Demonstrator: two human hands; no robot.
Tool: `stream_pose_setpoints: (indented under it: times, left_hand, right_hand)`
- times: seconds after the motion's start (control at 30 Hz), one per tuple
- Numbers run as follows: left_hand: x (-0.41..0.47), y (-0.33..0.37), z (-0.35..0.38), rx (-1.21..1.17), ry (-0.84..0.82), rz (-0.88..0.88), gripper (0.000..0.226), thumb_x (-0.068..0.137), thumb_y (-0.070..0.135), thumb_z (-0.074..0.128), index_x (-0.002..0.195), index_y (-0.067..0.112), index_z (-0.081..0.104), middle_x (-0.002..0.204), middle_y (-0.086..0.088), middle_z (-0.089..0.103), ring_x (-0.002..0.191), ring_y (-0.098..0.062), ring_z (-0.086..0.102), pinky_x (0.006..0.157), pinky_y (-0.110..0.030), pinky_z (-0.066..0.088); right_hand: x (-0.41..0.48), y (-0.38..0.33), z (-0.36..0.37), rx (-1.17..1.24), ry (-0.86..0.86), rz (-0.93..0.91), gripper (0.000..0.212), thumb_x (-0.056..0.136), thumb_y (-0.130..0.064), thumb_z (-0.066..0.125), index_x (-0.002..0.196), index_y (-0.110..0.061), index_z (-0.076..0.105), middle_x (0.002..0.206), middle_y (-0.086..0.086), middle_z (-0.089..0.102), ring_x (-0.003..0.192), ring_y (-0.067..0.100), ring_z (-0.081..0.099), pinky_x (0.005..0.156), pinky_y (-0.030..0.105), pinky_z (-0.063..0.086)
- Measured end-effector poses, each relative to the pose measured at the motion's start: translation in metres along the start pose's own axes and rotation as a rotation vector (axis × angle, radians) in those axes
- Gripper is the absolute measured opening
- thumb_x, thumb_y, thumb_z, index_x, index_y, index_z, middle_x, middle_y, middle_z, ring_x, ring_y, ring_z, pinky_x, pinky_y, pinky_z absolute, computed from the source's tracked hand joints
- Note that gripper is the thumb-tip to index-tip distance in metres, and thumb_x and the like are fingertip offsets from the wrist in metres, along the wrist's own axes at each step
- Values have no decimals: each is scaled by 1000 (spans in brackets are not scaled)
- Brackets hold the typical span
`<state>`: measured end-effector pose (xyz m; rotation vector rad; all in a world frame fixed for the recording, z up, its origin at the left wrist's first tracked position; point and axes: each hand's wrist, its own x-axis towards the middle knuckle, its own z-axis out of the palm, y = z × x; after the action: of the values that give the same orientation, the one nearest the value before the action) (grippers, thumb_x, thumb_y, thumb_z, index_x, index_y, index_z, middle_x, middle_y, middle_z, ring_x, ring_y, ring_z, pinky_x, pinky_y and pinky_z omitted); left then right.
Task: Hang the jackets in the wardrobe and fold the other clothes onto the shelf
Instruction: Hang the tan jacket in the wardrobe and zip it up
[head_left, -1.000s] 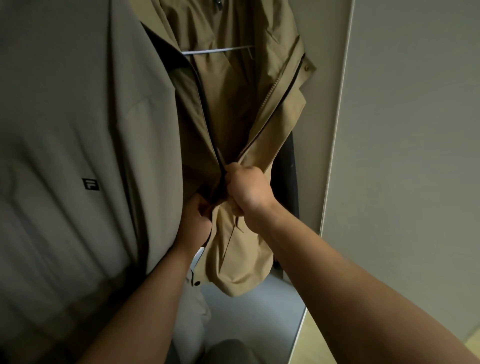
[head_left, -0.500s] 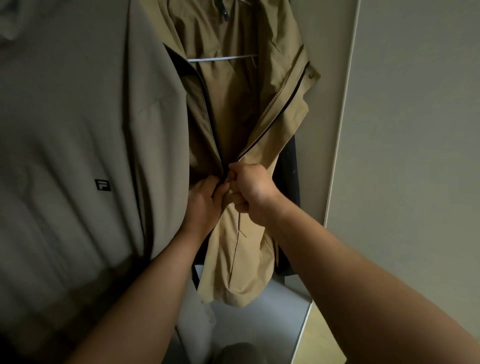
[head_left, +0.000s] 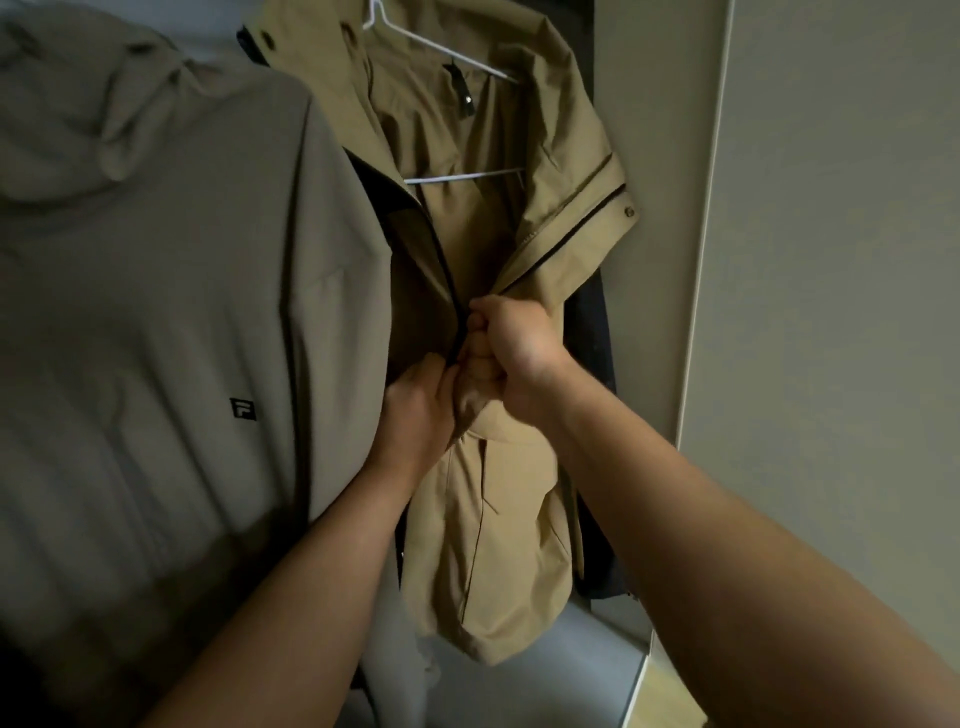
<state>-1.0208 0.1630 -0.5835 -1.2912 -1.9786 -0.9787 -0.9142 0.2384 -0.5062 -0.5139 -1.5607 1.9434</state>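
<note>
Hanging on a white hanger (head_left: 457, 176) in the wardrobe (head_left: 649, 260), the tan jacket (head_left: 488, 545) is beside a grey hoodie (head_left: 156, 312). The right hand (head_left: 514, 348) is a tight fist round the jacket's front edge by the zip (head_left: 452, 306). The left hand (head_left: 415, 415), just below, grips the cloth too.

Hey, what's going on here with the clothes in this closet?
A person is working on the front of a tan jacket that hangs on a white hanger in the wardrobe. The right hand grips the front edges where the zip lines meet, and the left hand holds the fabric just below it. Above the hands the jacket front is open. A grey hooded jacket hangs to its left.
</note>
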Motion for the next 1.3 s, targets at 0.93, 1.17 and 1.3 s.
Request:
stream_pose_setpoints:
  times: [0.93,1.17,1.3]
  left_hand:
    - [55,-2,-30,269,42,-11,29,105,31,49,103,4,62,84,-12,67,66,-24,60,62,-27,40]
    - [56,-10,-36,193,128,22,31,103,24,53,82,2,59,72,-17,65,60,-34,62,57,-39,52]
    - [56,-11,-34,180,101,20,31,103,26,53,88,1,63,73,-15,65,60,-31,63,58,-38,53]
  right_hand:
    - [12,-50,26,-20,-79,-84,38,100,-19,42,62,-21,49,40,-6,38,29,10,33,38,21,25]
    - [18,-70,22,-122,-75,-174,44,96,-14,43,53,-22,49,38,-8,40,39,14,37,40,23,27]
    - [13,-62,23,-307,-12,-330,50,99,-6,42,52,-22,50,39,-12,44,37,3,41,36,15,29]
